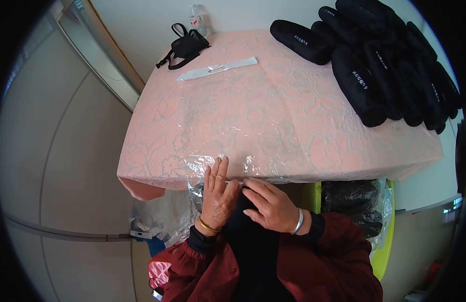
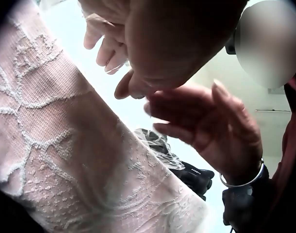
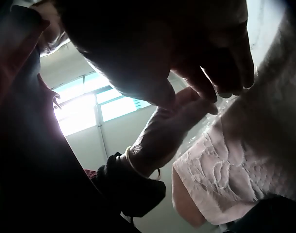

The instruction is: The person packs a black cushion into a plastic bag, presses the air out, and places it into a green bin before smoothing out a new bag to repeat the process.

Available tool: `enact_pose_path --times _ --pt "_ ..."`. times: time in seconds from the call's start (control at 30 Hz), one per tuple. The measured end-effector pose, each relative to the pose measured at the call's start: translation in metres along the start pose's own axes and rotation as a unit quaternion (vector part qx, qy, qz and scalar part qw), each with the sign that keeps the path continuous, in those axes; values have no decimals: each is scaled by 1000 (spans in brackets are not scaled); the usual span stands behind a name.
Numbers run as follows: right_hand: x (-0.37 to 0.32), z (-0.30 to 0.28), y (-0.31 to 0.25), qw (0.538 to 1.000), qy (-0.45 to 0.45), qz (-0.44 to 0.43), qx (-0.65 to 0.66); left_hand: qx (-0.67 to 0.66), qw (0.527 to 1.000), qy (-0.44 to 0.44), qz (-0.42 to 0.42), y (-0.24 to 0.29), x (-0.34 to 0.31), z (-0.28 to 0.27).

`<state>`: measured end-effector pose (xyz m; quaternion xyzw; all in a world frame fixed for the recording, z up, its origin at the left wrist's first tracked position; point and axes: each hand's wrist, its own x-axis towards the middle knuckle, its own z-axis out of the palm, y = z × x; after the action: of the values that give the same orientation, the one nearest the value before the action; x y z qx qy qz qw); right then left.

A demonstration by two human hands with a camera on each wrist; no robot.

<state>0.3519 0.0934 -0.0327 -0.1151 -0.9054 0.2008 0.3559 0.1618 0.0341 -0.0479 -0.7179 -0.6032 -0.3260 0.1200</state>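
The table stands before the seated person, its left side near a wall. At its far right corner lies a heap of cases, stacked on one another and reaching the right edge. At the far left corner sits a pouch, with a bottle just behind it and a plastic strip just before it. A sheet of film lies at the near edge. There the left hand and right hand meet, side by side, below the rim. Under the table, a sack sits in a tub to the right, and a bag to the left.
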Motion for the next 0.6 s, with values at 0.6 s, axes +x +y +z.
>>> enact_pose_path --times 0.6 --pt "-10 -11 46 989 65 57 -124 -30 998 11 -60 1 5 8"
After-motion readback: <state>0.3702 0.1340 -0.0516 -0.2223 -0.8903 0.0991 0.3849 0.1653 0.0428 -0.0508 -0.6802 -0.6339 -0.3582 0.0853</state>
